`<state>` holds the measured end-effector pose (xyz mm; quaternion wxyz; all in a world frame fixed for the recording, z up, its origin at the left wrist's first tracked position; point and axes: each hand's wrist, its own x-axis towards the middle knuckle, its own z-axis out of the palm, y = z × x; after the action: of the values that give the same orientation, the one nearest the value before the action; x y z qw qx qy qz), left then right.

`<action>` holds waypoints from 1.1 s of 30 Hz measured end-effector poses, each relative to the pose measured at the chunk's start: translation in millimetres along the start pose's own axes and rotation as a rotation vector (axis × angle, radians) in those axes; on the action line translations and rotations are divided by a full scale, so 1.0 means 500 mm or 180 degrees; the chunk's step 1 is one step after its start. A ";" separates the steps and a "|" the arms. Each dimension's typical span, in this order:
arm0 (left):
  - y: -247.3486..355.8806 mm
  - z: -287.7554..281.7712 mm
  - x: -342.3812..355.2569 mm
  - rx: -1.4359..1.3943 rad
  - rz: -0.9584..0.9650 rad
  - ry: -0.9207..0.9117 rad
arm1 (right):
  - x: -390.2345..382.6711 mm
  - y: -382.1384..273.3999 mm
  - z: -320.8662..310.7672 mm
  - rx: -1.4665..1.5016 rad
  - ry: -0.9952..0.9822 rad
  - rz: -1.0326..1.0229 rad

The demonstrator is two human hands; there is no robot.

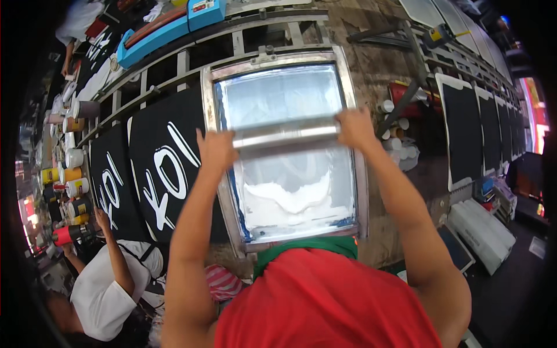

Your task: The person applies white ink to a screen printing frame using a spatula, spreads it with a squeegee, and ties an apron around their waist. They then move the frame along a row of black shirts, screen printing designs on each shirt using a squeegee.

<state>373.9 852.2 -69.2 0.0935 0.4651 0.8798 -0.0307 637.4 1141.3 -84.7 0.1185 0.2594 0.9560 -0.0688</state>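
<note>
A metal-framed printing screen [356,200] lies in front of me, its mesh pale and blue along the inner edges. Across its middle runs a silvery squeegee [284,134], slightly blurred by motion. My left hand [218,152] is closed on the left end of the squeegee, thumb raised, and my right hand [356,129] grips the right end. White ink [290,196] is heaped in a ragged band on the near half of the mesh, between the squeegee and my body. Faint marks show through the mesh; whatever lies beneath the screen is mostly hidden.
Black panels with white brushed lettering [152,162] lie left of the screen. Plain black panels [462,124] line the right. A metal rail [238,42] and blue case [168,32] stand beyond. At lower left, a co-worker [110,284] holds a red-and-black tool [71,234] near tubs [77,187].
</note>
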 end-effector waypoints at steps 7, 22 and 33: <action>0.106 0.068 -0.483 -0.0572 -0.0114 -0.0618 | -0.484 -0.118 0.106 0.0674 -0.0210 0.0007; 0.073 0.110 -0.478 -0.0785 0.0326 0.0562 | -0.435 -0.091 0.116 0.1529 -0.0368 -0.0064; 0.072 0.090 -0.365 -0.0360 0.0138 -0.0838 | -0.336 -0.084 0.104 0.0642 -0.1152 -0.0184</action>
<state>510.1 717.8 -76.9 0.2349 0.4699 0.8500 -0.0398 766.3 1014.8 -87.9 0.2597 0.2258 0.9144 -0.2131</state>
